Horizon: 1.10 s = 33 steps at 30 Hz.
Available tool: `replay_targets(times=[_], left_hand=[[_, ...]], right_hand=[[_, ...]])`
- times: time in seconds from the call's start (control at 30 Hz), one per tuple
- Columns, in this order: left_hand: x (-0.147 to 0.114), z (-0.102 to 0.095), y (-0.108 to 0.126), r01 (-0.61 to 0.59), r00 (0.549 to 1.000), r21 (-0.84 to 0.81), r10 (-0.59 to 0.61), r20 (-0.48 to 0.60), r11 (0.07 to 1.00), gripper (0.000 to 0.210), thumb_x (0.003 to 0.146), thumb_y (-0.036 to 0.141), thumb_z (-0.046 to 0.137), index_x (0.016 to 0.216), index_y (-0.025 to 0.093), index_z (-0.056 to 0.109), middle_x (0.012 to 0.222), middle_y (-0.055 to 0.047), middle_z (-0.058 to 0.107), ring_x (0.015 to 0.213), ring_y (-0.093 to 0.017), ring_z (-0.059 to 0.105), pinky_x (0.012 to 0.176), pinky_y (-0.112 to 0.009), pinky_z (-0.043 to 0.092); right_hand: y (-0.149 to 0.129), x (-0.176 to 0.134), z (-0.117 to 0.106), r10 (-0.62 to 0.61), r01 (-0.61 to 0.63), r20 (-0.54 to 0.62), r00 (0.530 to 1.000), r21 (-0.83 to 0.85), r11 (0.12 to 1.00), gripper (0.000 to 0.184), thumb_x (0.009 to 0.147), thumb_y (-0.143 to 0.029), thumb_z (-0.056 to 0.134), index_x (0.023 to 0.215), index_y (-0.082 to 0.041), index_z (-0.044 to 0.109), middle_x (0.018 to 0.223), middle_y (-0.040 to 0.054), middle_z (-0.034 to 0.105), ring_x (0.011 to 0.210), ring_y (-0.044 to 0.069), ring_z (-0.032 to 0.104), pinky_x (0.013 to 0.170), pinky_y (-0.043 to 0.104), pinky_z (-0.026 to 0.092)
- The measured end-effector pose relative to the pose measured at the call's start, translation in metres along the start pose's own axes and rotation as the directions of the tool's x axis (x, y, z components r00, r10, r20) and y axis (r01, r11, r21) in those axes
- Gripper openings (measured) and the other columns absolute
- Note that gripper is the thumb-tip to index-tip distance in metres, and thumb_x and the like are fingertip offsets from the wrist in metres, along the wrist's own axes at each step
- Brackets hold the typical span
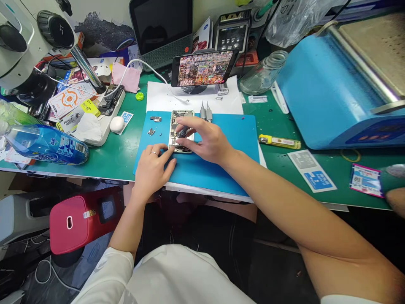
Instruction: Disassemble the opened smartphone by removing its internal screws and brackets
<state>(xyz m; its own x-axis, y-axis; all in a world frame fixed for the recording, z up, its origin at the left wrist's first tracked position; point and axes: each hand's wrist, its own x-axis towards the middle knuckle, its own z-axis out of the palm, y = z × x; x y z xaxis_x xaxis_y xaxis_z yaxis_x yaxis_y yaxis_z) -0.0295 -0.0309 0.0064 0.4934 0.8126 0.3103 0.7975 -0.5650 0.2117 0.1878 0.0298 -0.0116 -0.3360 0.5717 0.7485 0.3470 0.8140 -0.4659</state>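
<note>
An opened phone (173, 122), its inner parts showing, lies on the blue mat (234, 139). My right hand (207, 139) is above it, thumb and fingers closed around a dark grey screwdriver (182, 132) that stands roughly upright over the phone; its tip is hidden. At the phone's lower left corner, the index finger of my left hand (153, 166) touches the edge, with the thumb apart and nothing gripped. Small loose phone parts (155, 119) lie left of the phone. Two grey screwdrivers (205, 113) with thin tips rest beyond my right hand.
A propped-up phone (204, 69) with a lit screen stands behind the mat. To the left are a microscope (55, 29) and a blue bottle (47, 143). On the right are a yellow cutter (280, 142), a glass jar (264, 74) and a large blue machine (325, 84).
</note>
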Motion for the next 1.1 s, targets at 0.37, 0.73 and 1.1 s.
replay_targets(times=[0.37,0.73,1.1], left_hand=[[0.0000,-0.0005,0.0004,0.002,1.000,-0.007,-0.002,-0.001,1.000,0.036,0.110,0.034,0.054,0.137,0.017,0.073,0.128,-0.013,0.071,0.104,-0.028,0.062,0.093,-0.044,0.052],[0.0002,-0.0010,0.0005,0.019,1.000,-0.020,-0.018,0.011,1.000,0.037,0.111,0.036,0.052,0.136,0.019,0.073,0.128,-0.013,0.072,0.104,-0.029,0.062,0.093,-0.044,0.051],[0.0006,-0.0022,0.0015,0.025,0.999,-0.021,-0.024,0.029,0.999,0.038,0.111,0.036,0.052,0.137,0.019,0.072,0.129,-0.013,0.071,0.106,-0.029,0.062,0.095,-0.044,0.051]], right_hand=[[-0.0002,-0.0020,0.0008,0.046,-0.045,0.021,0.999,-0.038,0.998,0.054,0.105,-0.028,0.059,0.156,-0.035,0.042,0.112,0.0018,0.073,0.093,0.018,0.075,0.075,0.032,0.067],[0.0011,-0.0022,0.0011,0.064,-0.063,0.013,0.998,-0.047,0.997,0.055,0.103,-0.029,0.063,0.154,-0.032,0.045,0.114,0.0038,0.074,0.092,0.019,0.074,0.075,0.032,0.067],[0.0008,-0.0027,0.0013,0.064,-0.064,-0.002,0.998,-0.065,0.996,0.053,0.102,-0.026,0.061,0.153,-0.030,0.047,0.111,0.0038,0.074,0.087,0.018,0.073,0.074,0.032,0.067]])
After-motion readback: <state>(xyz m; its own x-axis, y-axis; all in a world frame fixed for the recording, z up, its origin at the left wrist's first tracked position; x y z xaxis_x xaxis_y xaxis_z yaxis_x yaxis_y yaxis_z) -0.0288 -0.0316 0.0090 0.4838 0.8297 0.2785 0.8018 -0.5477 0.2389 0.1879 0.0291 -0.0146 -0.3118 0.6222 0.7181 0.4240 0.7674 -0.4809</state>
